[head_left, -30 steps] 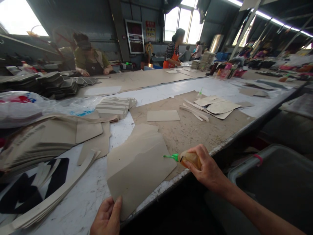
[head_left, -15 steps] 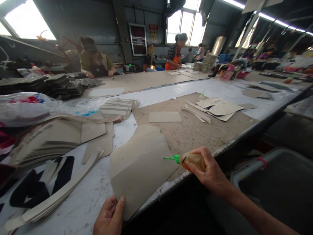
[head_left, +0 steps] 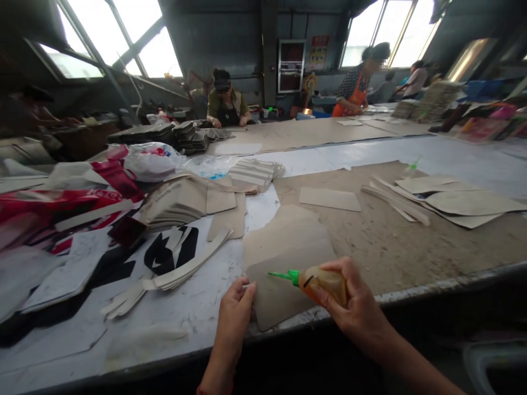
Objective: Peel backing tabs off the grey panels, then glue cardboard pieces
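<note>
My right hand [head_left: 360, 302] is wrapped round a squeeze bottle [head_left: 323, 281] of amber liquid, seemingly glue, tipped on its side. Its green nozzle points left, over a large beige sheet [head_left: 288, 238] near the table's front edge. Thumb and fingers of my left hand [head_left: 234, 310] pinch that sheet at its left edge, the fingertips partly hidden. Left of it, thin pale strips [head_left: 193, 269] lie in a bundle beside black cut pieces [head_left: 191, 247]. Behind the sheet is a small beige rectangle [head_left: 329, 198].
A stack of beige panels [head_left: 181, 203] and plastic bags [head_left: 152, 159] crowd the left side. Pale cut pieces [head_left: 469, 200] lie to the right, with another green-tipped bottle [head_left: 411, 169] behind them. Two people [head_left: 228, 104] work across the table.
The view has swung left, bringing more of the table's left side into sight. The bottle's nozzle has moved left over the sheet, closer to my left hand. Both grips are kept.
</note>
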Demonstrator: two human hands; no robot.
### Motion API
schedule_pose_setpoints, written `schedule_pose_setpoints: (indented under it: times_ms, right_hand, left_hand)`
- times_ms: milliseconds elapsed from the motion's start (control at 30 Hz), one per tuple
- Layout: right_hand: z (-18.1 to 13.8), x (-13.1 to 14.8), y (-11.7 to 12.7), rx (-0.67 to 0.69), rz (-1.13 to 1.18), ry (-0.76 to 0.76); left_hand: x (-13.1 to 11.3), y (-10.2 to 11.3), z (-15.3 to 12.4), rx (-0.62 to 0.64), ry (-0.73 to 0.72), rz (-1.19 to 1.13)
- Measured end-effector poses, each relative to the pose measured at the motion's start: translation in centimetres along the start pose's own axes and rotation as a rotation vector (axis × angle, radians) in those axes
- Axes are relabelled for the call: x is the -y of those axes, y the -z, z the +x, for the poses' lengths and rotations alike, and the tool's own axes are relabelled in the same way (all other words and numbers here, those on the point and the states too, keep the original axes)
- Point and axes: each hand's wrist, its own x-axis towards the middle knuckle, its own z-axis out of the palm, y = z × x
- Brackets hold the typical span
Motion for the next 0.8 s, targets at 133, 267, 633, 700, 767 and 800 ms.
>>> schedule_pose_setpoints:
  times_ms: [133, 267, 633, 700, 767, 800]
  right_hand:
    - [0.7, 1.3, -1.5, 0.006, -0.022, 0.082]
    - [1.1, 1.7, -2.3, 0.038, -0.036, 0.101]
    - [1.1, 1.2, -0.8, 0.02, -0.145, 0.108]
    - [1.1, 1.0, -0.4, 0.006, -0.166, 0.114]
    - [1.1, 0.7, 0.0, -0.012, -0.184, 0.114]
    - [1.1, 0.5, 0.3, -0.021, -0.19, 0.11]
  left_hand:
    - [0.2, 0.1, -0.2, 0.039, 0.002, -0.069]
    - [0.5, 0.2, -0.4, 0.041, 0.008, -0.124]
    - [1.3, 0.2, -0.1, 0.011, 0.033, -0.191]
    - [1.2, 0.2, -0.2, 0.002, 0.031, -0.193]
    - [1.1, 0.2, -0.2, 0.003, 0.029, -0.185]
    - [1.1, 0.3, -0.3, 0.005, 0.028, -0.177]
